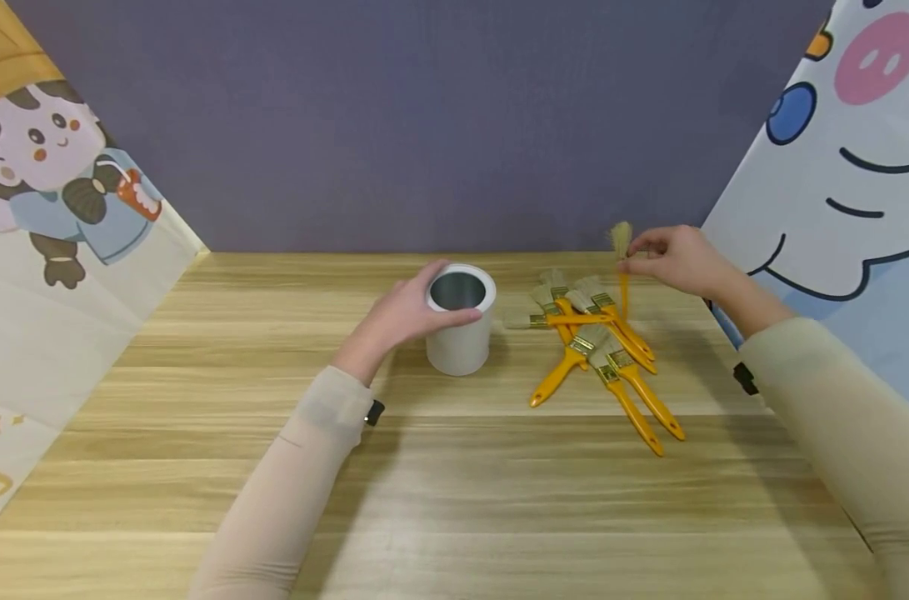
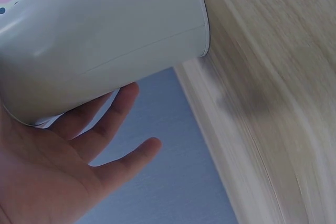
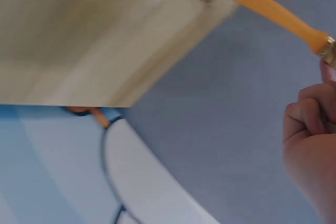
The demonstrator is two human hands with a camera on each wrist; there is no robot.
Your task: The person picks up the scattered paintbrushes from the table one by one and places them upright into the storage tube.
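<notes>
A white can (image 1: 457, 350) stands upright on the table, its top uncovered and its dark inside showing. My left hand (image 1: 409, 308) holds it around the rim, the thumb along the near side. Seen from the left wrist, the can (image 2: 105, 40) fills the upper left, with some fingers (image 2: 100, 135) spread beside its wall. Farther right, my right hand (image 1: 682, 258) pinches a paintbrush (image 1: 624, 292) by its metal band. Its bristles point up and its orange handle hangs down. The right wrist view shows this brush's handle (image 3: 268, 11) beyond the fingertips.
Several more paintbrushes with orange handles (image 1: 553, 385) lie in a loose, crossed pile right of the can. The wooden table (image 1: 544, 508) ends at a dark purple back wall (image 1: 439, 125). Cartoon-printed panels (image 1: 821, 217) flank it on both sides.
</notes>
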